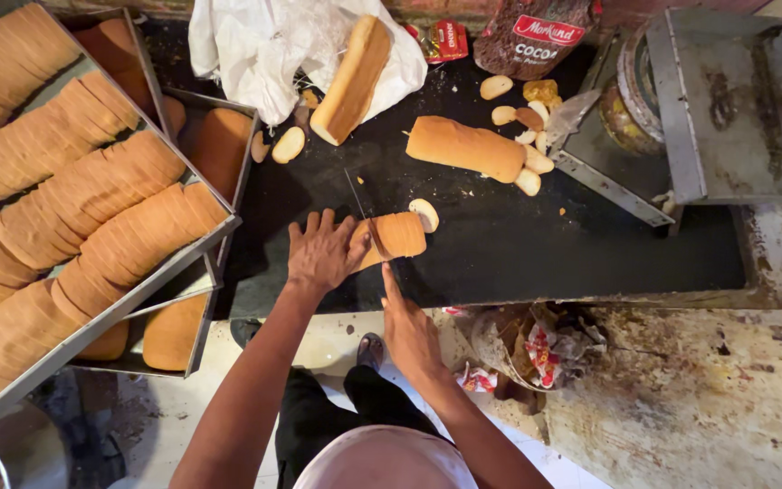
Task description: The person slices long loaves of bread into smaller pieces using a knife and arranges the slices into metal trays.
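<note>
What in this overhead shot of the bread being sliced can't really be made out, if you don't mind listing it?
- Head view: the knife handle is hidden inside the right hand.
- The near end of the loaf being cut is covered by the left hand.
- The tray of sliced bread is cut off by the left edge.
- The contents of the white bag are hidden by its folds.

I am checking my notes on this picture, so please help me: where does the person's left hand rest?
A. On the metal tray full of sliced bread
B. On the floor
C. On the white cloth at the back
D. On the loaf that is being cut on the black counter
D: the left hand lies flat on the loaf on the black counter, while the right hand holds a knife across it.
</note>
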